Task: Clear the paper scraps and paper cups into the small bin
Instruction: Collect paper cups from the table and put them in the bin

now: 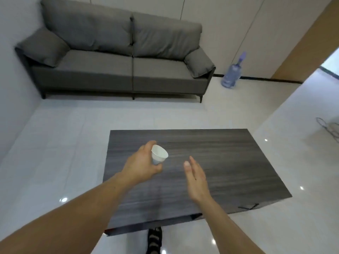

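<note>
My left hand [142, 163] grips a white paper cup [159, 154], tilted with its mouth facing up and to the right, above the left part of the dark wood-grain coffee table [229, 162]. My right hand [196, 177] hovers to the right of the cup with straight fingers, holding nothing. No bin and no paper scraps show in this view.
A grey two-seat sofa [117, 57] stands against the far wall. A blue water jug [232, 74] sits on the floor to its right. Wire objects [330, 129] lie on the white tiled floor at the right edge. A dark patterned foot [155, 239] shows below the table.
</note>
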Available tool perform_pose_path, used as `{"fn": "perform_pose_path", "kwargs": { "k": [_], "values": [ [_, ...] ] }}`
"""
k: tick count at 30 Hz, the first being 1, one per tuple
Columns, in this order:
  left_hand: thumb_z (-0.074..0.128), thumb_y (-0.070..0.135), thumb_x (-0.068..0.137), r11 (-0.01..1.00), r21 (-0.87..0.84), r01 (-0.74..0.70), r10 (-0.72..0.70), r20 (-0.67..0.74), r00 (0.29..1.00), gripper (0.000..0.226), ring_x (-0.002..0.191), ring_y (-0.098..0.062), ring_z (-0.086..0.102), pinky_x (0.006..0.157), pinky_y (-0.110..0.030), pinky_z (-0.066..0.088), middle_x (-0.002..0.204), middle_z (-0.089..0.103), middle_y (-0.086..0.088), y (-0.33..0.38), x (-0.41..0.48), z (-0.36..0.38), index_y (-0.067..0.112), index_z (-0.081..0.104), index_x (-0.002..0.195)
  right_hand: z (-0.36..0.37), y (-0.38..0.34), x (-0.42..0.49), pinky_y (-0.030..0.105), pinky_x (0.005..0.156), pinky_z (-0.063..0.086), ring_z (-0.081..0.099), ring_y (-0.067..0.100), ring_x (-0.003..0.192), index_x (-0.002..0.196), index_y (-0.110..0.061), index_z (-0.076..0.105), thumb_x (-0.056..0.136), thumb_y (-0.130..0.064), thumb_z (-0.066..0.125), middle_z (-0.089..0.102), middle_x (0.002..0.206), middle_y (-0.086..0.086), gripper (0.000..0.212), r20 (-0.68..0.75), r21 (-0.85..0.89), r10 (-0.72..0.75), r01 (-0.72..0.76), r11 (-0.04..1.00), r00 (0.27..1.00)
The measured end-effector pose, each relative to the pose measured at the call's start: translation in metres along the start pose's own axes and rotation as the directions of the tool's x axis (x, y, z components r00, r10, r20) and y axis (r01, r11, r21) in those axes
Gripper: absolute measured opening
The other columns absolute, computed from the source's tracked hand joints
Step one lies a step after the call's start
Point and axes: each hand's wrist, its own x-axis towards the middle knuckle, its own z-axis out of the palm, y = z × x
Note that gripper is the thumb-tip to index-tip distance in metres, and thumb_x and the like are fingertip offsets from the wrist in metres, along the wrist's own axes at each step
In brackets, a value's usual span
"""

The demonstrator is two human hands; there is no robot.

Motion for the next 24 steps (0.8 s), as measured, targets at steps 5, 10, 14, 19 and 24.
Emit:
{"fn": "perform_pose_path", "kwargs": {
  "k": [5,10,14,19,24],
  "values": [
    [0.073,0.036,0.075,0.965,0.039,-0.258,0.254,0.083,0.964,0.081,0.124,-0.020,0.047,0.097,-0.030,0.041,0.141,0.045,0.003,0.107,-0.018,0.031,0.026,0.031,0.144,-0.086,0.030,-0.057,0.035,0.118,0.003,0.001,0.007,0.148,0.153,-0.036,0.017,0.085,-0.078,0.020,0.012,0.162,-0.010,0.080,-0.215,-0.035,0.033,-0.041,0.999,0.976],
    [0.073,0.030,0.075,0.900,0.001,-0.436,0.430,0.158,0.889,0.080,0.122,-0.021,0.047,0.097,-0.030,0.041,0.139,0.044,-0.001,0.218,-0.031,0.086,0.025,0.031,0.143,-0.185,0.078,-0.104,0.036,0.120,0.003,-0.004,0.004,0.148,0.154,-0.035,0.013,0.079,-0.082,0.012,0.009,0.162,-0.012,0.089,-0.396,-0.054,0.080,-0.111,0.992,0.915],
    [0.072,0.028,0.076,0.820,-0.019,-0.571,0.556,0.260,0.789,0.084,0.118,-0.023,0.048,0.097,-0.032,0.042,0.136,0.038,-0.005,0.316,-0.052,0.165,0.025,0.025,0.146,-0.278,0.138,-0.155,0.040,0.119,0.006,-0.004,0.009,0.149,0.154,-0.036,0.010,0.079,-0.081,0.008,0.004,0.163,-0.011,0.087,-0.524,-0.085,0.161,-0.240,0.967,0.836],
    [0.070,0.037,0.076,0.707,-0.074,-0.703,0.674,0.371,0.639,0.087,0.119,-0.023,0.050,0.094,-0.030,0.043,0.136,0.036,-0.002,0.441,-0.107,0.288,0.025,0.024,0.148,-0.393,0.228,-0.236,0.041,0.119,0.007,-0.004,0.012,0.150,0.155,-0.033,0.009,0.086,-0.075,0.010,0.003,0.163,-0.008,0.080,-0.644,-0.043,0.289,-0.411,0.911,0.708],
    [0.071,0.045,0.073,0.593,-0.102,-0.799,0.744,0.450,0.494,0.087,0.115,-0.022,0.052,0.089,-0.032,0.046,0.137,0.039,0.002,0.544,-0.168,0.386,0.028,0.025,0.145,-0.482,0.300,-0.316,0.042,0.119,0.007,-0.005,0.011,0.149,0.155,-0.032,0.009,0.093,-0.069,0.017,0.004,0.163,-0.008,0.073,-0.740,0.062,0.385,-0.514,0.856,0.552]
  ]
}}
